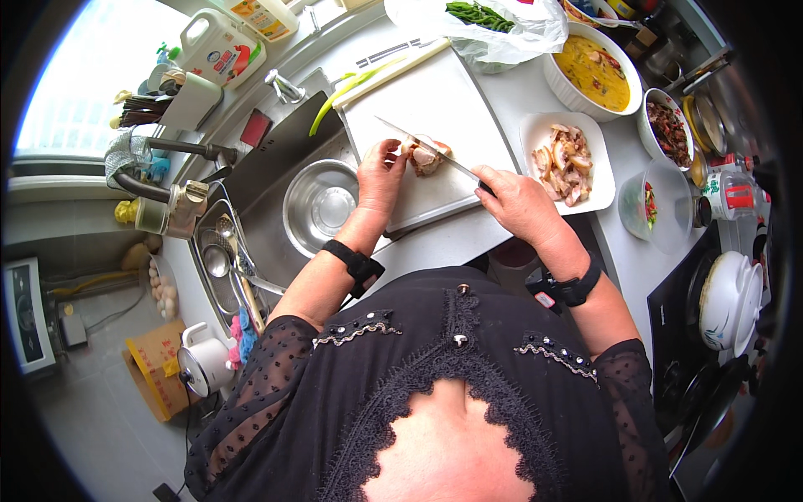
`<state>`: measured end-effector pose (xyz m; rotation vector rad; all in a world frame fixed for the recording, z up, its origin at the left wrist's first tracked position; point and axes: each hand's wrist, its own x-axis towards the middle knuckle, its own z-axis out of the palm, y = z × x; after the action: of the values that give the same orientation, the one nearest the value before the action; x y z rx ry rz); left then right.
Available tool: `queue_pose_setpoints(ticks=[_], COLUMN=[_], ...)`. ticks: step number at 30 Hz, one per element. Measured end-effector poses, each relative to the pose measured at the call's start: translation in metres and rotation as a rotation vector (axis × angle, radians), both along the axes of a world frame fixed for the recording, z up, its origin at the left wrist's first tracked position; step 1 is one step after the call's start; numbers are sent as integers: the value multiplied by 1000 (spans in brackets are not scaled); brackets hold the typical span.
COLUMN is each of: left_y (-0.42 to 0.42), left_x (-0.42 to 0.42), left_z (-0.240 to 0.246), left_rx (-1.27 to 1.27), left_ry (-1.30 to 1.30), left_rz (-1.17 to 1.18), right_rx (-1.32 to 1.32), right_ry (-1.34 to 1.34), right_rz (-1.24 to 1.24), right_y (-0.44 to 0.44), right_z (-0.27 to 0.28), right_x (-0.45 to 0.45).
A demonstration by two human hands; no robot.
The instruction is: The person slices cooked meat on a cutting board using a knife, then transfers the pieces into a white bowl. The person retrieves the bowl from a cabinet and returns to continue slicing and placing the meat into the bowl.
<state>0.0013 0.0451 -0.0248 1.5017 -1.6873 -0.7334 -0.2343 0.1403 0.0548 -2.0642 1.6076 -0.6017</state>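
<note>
On a white cutting board (433, 94) lies a small piece of cooked meat (426, 161). The fingertips of my left hand (381, 172) are pinched at its left side; what exactly they hold is partly hidden. My right hand (517, 201) grips the black handle of a kitchen knife (461, 168), whose blade slants across the meat with its tip toward the upper left. A leek (401, 70) rests along the far edge of the board, its green leaves hanging over the sink. Right of the board, a white square bowl (599, 179) holds sliced meat (566, 163).
A steel bowl (298, 213) sits in the sink (270, 169) at left. Beyond the board is a plastic bag (539, 34) with green peppers (480, 16). A casserole of yellow soup (590, 72), a clear plastic bowl (633, 207) and a lidded white pot (721, 301) stand at right.
</note>
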Motion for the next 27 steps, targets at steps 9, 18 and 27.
queue_pose_setpoints(ticks=[9, 18, 27], left_y=[0, 12, 15], left_x=[-9, -11, -12], left_z=[6, 10, 12], left_rx=[101, -192, -247], left_ry=[55, -73, -188], left_rz=[33, -103, -146], right_rx=[21, 78, 129], right_ry=[90, 149, 202], right_rz=[-7, 122, 93], right_y=[-5, -20, -22], right_z=[3, 12, 11], right_x=[3, -1, 7])
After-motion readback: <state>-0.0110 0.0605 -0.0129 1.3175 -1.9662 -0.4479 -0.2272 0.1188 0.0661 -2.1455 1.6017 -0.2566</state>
